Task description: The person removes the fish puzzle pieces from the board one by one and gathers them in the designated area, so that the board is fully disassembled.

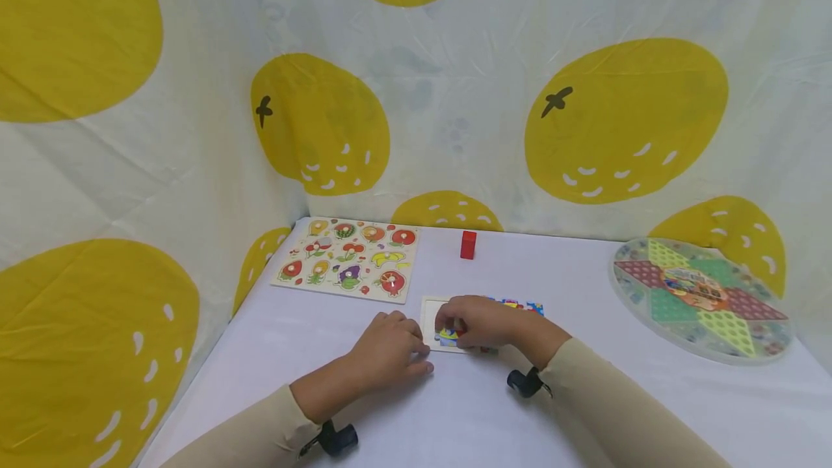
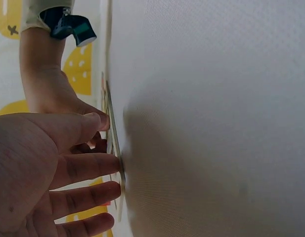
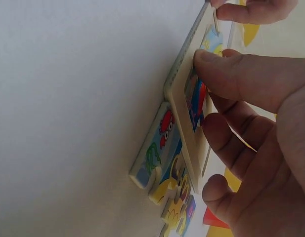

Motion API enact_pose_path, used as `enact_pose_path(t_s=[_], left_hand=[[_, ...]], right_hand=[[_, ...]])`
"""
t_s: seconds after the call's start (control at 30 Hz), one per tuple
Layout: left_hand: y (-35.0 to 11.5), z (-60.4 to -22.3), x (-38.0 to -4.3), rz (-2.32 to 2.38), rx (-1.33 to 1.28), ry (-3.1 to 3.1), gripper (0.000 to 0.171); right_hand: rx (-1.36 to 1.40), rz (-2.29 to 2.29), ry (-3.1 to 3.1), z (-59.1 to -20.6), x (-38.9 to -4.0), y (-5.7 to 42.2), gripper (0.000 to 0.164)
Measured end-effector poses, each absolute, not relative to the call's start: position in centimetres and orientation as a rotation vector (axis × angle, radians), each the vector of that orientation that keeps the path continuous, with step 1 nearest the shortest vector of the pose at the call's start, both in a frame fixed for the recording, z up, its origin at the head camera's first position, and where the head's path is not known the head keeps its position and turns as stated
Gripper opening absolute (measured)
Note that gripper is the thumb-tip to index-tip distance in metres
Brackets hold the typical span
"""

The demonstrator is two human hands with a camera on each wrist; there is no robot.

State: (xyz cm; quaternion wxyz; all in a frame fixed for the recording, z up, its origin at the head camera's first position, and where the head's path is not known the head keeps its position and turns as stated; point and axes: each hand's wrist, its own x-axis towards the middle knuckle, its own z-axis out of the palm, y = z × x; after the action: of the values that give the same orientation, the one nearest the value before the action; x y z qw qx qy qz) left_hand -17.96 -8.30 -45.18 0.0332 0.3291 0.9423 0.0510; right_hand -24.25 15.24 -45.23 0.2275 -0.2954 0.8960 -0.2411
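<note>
A small wooden jigsaw tray (image 1: 427, 325) lies flat on the table. My right hand (image 1: 484, 321) is over it, thumb and curled fingers pinching a blue-and-yellow puzzle piece (image 1: 447, 339) in its left half. The right wrist view shows the thumb low on that piece (image 3: 212, 40), with a red-and-blue piece (image 3: 197, 101) set in the tray beside it. My left hand (image 1: 390, 349) has its fingers extended, with fingertips right at the tray's left edge. Its straight fingers (image 2: 88, 193) hold nothing. The right hand covers much of the tray's middle.
Several loose puzzle pieces (image 3: 162, 148) lie against the tray's right side. A fruit peg-puzzle board (image 1: 364, 255) is at the back left, and a red block (image 1: 468, 245) stands behind the tray. A round board with a coloured star (image 1: 672, 307) lies at the right.
</note>
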Motion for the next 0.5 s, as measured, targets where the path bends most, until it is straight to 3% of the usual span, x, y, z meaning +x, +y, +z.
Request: enact_pose_path(t_s=[0.5], left_hand=[[-8.04, -44.86, -18.05, 0.153, 1.006, 2.892, 0.031]], right_hand=[[-0.930, -0.539, 2.587, -45.18, -23.80, 15.29, 0.036]])
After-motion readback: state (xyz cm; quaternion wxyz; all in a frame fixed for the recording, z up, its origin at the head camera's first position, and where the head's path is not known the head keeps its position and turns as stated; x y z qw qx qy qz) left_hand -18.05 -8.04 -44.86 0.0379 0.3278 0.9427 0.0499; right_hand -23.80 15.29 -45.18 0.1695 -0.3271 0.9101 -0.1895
